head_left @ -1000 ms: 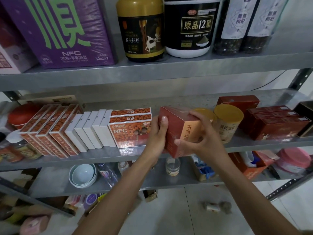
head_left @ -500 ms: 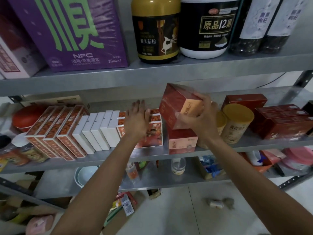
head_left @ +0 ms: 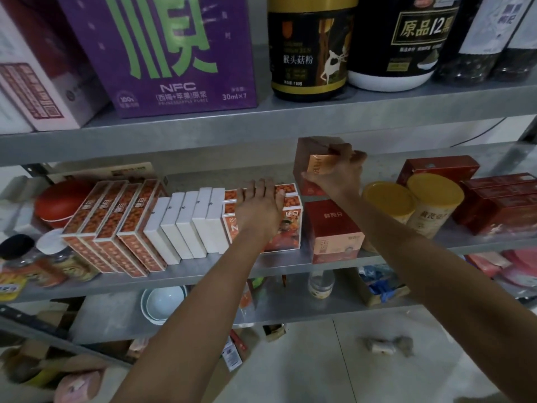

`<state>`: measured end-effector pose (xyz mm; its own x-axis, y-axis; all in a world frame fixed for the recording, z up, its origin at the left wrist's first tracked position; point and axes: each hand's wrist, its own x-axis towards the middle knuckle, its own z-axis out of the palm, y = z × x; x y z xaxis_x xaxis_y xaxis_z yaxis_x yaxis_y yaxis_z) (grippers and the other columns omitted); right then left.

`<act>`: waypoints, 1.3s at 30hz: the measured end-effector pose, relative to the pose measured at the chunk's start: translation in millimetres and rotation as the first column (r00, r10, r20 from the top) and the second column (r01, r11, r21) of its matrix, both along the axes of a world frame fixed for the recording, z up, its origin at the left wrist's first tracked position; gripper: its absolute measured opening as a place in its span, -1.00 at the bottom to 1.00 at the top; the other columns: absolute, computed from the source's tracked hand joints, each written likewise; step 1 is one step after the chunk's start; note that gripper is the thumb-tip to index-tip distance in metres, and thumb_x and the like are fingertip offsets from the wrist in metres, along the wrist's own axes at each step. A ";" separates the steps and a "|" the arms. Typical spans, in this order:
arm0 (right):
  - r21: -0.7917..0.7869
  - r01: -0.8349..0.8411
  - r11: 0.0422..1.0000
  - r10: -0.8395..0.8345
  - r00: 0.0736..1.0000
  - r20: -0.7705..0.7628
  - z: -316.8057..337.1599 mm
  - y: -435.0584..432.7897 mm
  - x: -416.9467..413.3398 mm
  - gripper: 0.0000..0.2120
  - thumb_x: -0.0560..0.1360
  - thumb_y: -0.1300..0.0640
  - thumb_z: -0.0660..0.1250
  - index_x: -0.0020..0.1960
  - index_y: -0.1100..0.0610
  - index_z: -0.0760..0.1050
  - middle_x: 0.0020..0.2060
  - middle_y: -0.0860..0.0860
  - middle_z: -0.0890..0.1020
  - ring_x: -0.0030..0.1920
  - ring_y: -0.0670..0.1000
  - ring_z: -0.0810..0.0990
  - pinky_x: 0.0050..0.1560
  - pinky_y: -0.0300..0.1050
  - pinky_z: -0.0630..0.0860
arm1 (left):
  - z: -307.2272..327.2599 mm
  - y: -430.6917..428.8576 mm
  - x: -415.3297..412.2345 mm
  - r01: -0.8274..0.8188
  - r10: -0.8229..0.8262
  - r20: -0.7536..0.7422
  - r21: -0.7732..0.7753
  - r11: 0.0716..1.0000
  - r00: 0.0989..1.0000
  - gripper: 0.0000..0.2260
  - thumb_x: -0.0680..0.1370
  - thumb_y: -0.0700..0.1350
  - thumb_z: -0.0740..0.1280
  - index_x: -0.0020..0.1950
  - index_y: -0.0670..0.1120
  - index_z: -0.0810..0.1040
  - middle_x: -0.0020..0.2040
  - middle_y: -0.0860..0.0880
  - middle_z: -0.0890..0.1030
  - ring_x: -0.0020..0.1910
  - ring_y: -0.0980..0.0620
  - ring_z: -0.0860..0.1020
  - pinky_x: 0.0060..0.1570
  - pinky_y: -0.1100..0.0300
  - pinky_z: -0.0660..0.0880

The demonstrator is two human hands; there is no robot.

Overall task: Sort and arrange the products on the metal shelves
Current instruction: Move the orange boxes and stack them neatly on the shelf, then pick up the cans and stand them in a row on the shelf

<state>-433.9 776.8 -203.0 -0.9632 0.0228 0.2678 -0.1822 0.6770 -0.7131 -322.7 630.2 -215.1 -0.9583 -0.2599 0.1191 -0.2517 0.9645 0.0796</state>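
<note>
The dark red cardboard box with an orange end face (head_left: 306, 161) is held up at the back of the middle level. It is above and behind a second red box of the same kind (head_left: 331, 225), which stands on the grey metal middle shelf (head_left: 203, 274). Only the right hand (head_left: 337, 177) holds it, with the fingers curled over its top edge and the thumb pressed at a lower corner. I cannot tell if its bottom already rests on something behind. With such a one-handed grip I think the box may turn or slip, and then it would drop on the second red box or roll against the two round cans with yellow lids (head_left: 388, 197) just beside. Its top is near the underside of the grey metal upper shelf (head_left: 261, 129), so more lifting could knock it there. The left hand (head_left: 258, 209) lies flat, fingers straight and together, on the stack of flat orange-printed boxes (head_left: 290, 199). A hard push from it could send the white boxes (head_left: 186, 222) and the leaning orange-patterned boxes (head_left: 116, 222) over in a row. The second red box stands close to the front edge of the shelf. The gaps on both its sides are narrow, and the free room seems to be mostly at the back.
</note>
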 end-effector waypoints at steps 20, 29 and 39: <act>0.375 -0.110 0.920 -0.001 0.959 0.284 -30.2 0.2 -12.6 -0.06 0.33 -0.31 0.47 0.46 0.09 0.08 0.39 0.22 0.20 0.42 0.27 0.18 0.29 0.19 0.31 | -1.5 0.8 -3.8 0.008 -0.008 0.004 -0.019 1.000 1.000 -0.50 0.68 0.11 -0.17 0.59 -0.05 0.07 0.58 -0.08 0.15 0.57 -0.09 0.05 0.53 -0.08 -0.03; 0.610 -0.310 0.729 0.214 0.950 0.227 6.3 44.3 -3.1 -0.21 0.52 -0.43 -0.06 0.59 0.00 0.00 0.59 0.13 -0.08 0.57 0.19 -0.11 0.49 0.26 -0.17 | 4.6 0.4 0.7 0.044 -0.044 -0.005 0.008 0.999 0.999 -0.51 0.68 0.10 -0.17 0.57 -0.06 0.10 0.57 -0.09 0.17 0.56 -0.11 0.08 0.51 -0.09 0.02; 0.723 -0.456 0.518 0.279 0.890 0.361 0.3 172.1 -19.6 0.10 0.30 -0.49 0.30 0.59 -0.05 -0.14 0.59 0.03 0.01 0.58 0.09 -0.12 0.49 0.30 -0.28 | 0.3 81.6 12.1 0.407 -0.411 -0.126 -0.052 0.912 0.903 -0.26 0.54 0.33 -0.23 0.60 -0.08 -0.12 0.60 -0.10 -0.11 0.58 -0.05 -0.13 0.47 0.07 -0.25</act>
<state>-453.5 948.9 -202.7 -0.8635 -0.4733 -0.1741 -0.4813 0.8765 0.0042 -310.5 711.8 -214.8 -0.9550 0.1561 0.2522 0.1766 0.9824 0.0606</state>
